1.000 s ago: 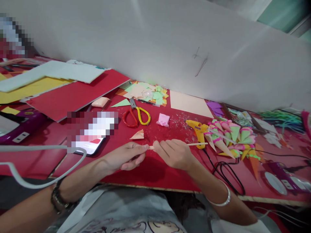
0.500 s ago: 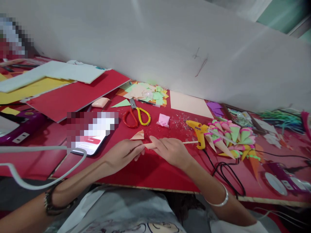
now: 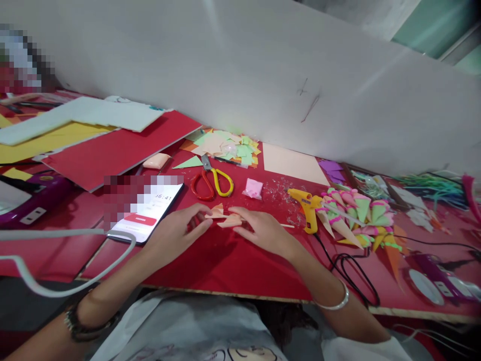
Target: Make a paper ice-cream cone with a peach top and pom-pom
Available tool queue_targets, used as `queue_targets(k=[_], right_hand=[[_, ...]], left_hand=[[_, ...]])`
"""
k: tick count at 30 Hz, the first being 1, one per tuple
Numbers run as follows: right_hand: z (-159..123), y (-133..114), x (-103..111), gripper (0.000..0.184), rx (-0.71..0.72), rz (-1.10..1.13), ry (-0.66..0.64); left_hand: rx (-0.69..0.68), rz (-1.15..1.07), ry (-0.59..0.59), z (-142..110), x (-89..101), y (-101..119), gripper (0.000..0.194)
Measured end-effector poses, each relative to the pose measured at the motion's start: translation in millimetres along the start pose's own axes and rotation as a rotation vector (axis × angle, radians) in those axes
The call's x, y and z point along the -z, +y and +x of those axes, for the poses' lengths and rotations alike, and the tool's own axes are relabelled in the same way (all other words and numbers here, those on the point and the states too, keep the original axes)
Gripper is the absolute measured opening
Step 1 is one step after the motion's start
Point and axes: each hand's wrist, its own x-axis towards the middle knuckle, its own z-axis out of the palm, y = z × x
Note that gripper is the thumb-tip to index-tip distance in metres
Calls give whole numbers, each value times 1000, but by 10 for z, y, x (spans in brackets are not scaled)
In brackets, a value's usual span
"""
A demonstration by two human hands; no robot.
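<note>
Left hand (image 3: 182, 228) drawn back — fingers curled, grip unclear; right fingers (image 3: 246, 234) pinch peach paper (image 3: 230, 221) — stick (image 3: 287, 226) partly hidden.

On the phone's (image 3: 150, 231) screen we read the digits 6:41; the figure before them is unclear beside the pixel blocks. Lower down, a red button (image 3: 140, 219) carries pale lettering too small for us to read. The dark marking on the glue gun (image 3: 310, 213) defeats us too.
</note>
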Motion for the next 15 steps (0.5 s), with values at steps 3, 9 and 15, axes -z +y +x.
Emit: queue_targets(k=[3,9,15], right_hand=[[-1,-19,3,65,-18,37,-25],[8,-4,43,64,-73,188,118],[32,-66,110,66,-49,253,174]], left_hand=[[21,37,8,6,-43,-10,31],[-9,90,-6,23,-134,-25,39],[-24,10,-55,48,-219,24,40]])
